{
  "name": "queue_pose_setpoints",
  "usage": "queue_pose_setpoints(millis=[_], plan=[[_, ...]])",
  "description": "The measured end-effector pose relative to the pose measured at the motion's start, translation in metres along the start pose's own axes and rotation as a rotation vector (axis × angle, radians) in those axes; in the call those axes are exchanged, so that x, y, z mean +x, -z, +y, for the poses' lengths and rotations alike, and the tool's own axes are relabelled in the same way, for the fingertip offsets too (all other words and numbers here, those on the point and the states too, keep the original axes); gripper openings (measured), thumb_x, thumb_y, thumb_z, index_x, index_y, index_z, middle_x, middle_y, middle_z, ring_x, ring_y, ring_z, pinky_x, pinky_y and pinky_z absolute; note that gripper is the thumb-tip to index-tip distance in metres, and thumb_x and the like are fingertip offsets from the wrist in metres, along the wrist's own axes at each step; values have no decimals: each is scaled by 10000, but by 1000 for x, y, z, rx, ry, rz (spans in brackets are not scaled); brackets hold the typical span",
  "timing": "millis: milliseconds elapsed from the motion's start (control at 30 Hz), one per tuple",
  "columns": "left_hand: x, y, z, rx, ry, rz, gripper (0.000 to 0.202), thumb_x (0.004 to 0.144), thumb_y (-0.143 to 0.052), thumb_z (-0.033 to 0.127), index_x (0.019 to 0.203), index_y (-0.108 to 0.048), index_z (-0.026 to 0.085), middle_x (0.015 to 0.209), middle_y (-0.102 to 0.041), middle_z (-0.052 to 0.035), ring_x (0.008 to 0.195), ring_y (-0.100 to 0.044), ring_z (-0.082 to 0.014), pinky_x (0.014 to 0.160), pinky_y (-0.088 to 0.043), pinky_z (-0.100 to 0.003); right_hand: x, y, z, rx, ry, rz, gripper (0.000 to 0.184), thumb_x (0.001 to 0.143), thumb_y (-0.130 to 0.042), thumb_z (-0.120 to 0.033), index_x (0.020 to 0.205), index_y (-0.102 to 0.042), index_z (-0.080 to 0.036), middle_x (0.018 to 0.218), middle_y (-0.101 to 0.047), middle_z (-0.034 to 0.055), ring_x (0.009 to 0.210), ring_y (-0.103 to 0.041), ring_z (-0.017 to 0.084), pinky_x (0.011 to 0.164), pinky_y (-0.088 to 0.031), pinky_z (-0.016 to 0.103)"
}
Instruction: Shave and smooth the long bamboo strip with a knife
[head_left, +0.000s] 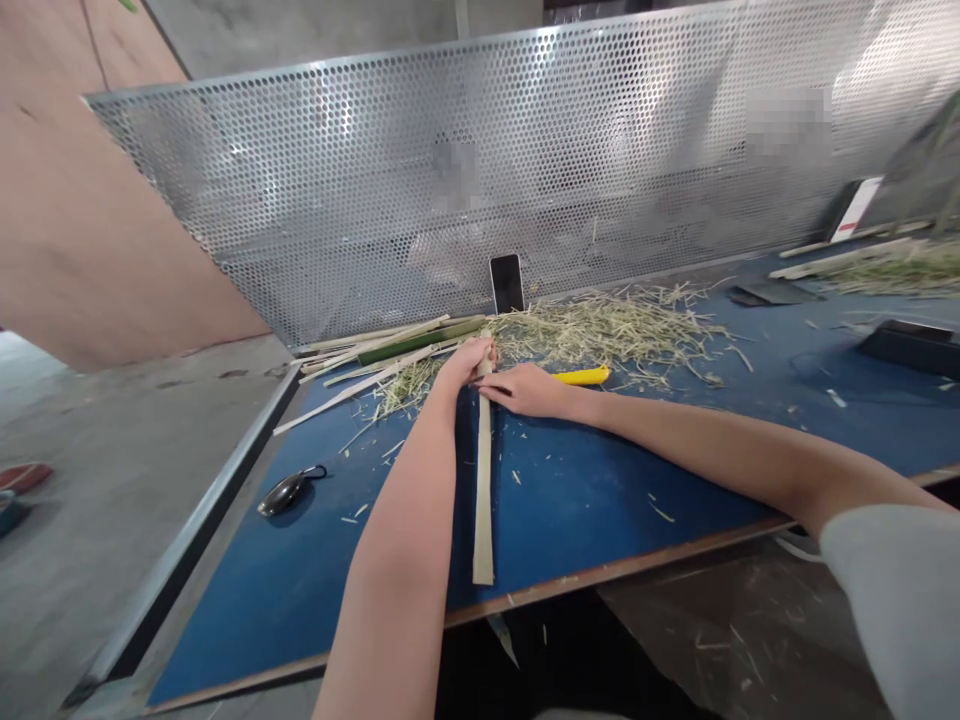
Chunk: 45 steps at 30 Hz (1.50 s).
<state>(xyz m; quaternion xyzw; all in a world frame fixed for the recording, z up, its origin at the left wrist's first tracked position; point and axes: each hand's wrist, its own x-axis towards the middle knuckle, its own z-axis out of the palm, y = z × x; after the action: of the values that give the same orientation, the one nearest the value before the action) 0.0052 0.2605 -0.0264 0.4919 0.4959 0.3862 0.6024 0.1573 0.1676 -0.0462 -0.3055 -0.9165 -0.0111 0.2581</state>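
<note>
A long pale bamboo strip [484, 490] lies lengthwise on the blue table, its near end close to the front edge. My left hand [474, 360] is closed around the strip's far part. Just beside it, my right hand [529, 390] is closed on a yellow-handled knife [586, 376], whose handle sticks out to the right. A little of what seems to be its dark blade shows at the strip, mostly hidden by my fingers. Behind my hands spreads a heap of thin bamboo shavings [615, 330].
Bamboo strips [352, 390] and a green bamboo piece [420, 343] lie at the back left. A phone [507, 283] leans on the perforated metal screen [360, 200]. A dark oval object with a clip [285, 493] sits at left; a black object [907, 345] is at right.
</note>
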Motion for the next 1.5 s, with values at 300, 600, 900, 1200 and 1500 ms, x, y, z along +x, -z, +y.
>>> queue_pose_setpoints(millis=[300, 600, 900, 1200, 1500], plan=[[-4, -1, 2, 4, -19, -4, 409, 1042, -493, 86, 649, -501, 199, 515, -501, 17, 455, -439, -101, 514, -377, -228, -3, -1, -4, 44, 100, -9, 326, 1130, -524, -364, 1208, -812, -232, 1032, -854, 52, 812, -770, 201, 736, -486, 290], [-3, 0, 1, 6, -23, -19, 398, 1029, -496, 87, 648, -502, 200, 529, -508, 13, 464, -453, -102, 511, -386, -218, -5, -4, -8, 53, 109, 0, 341, 1130, -516, -362, 1273, -798, -235, 1113, -853, 59, 850, -782, 214, 758, -488, 302], [-7, -4, 4, 4, -13, 3, 388, 1034, -493, 96, 663, -496, 208, 524, -511, 13, 462, -458, -107, 504, -394, -219, 0, -5, -3, 13, 12, 6, 335, 1118, -526, -357, 1289, -788, -238, 1091, -849, 72, 822, -761, 213, 744, -462, 296], [-7, -4, 3, -5, -12, 17, 370, 1045, -488, 102, 690, -508, 205, 542, -512, 20, 462, -461, -100, 508, -400, -212, -5, -2, -8, 19, 95, 11, 355, 1123, -498, -360, 1265, -800, -237, 1078, -852, 69, 791, -751, 194, 718, -453, 292], [-3, -4, 2, 13, -10, 27, 376, 1045, -482, 108, 683, -501, 210, 519, -501, 22, 454, -450, -107, 510, -389, -225, -1, -5, 1, 10, 15, 20, 337, 1119, -510, -371, 1170, -806, -218, 1002, -848, 66, 765, -740, 202, 721, -442, 299]])
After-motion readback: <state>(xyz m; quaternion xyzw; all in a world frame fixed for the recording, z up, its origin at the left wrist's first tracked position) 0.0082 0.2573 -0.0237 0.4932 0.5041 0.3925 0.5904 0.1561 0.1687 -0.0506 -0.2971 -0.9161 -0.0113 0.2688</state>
